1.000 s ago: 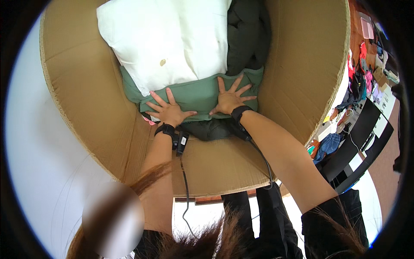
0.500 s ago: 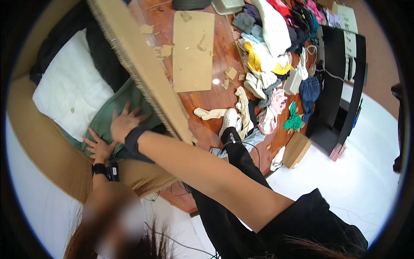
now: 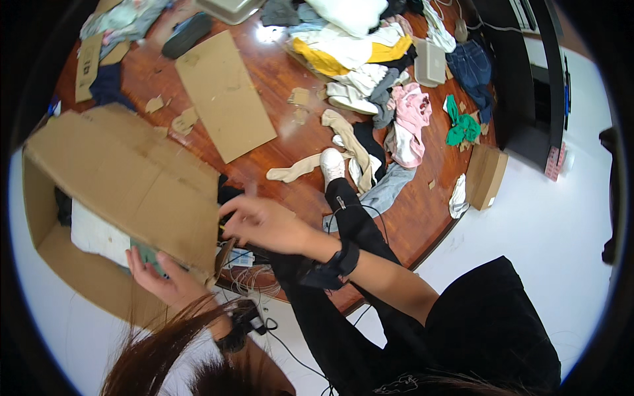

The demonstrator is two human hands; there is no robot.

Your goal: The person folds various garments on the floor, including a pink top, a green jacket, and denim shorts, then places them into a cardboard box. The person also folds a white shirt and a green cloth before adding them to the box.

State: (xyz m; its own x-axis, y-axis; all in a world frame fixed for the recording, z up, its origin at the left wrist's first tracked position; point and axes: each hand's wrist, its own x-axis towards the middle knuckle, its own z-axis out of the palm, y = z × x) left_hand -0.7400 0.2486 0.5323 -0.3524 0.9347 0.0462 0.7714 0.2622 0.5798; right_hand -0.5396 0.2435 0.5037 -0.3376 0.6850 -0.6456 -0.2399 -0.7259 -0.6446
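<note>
A large cardboard box stands at the left, its near wall tilted toward me. Through its opening show a folded white garment, a strip of green cloth and some black cloth at the far corner. My left hand is at the opening beside the green cloth, palm turned up and fingers apart. To the right of the box wall, my right hand hangs in the air with loosely bent, spread fingers, slightly blurred. I see nothing in either hand.
Loose clothes, among them a white-and-yellow garment, pink cloth and green cloth, cover the wooden floor. A flat cardboard sheet, a dark shoe and a small brown box lie about. Cables run near my legs.
Both hands have come off the green cloth inside the box; the right moved outside it to the right. The box wall now covers more of the contents. My view has shifted.
</note>
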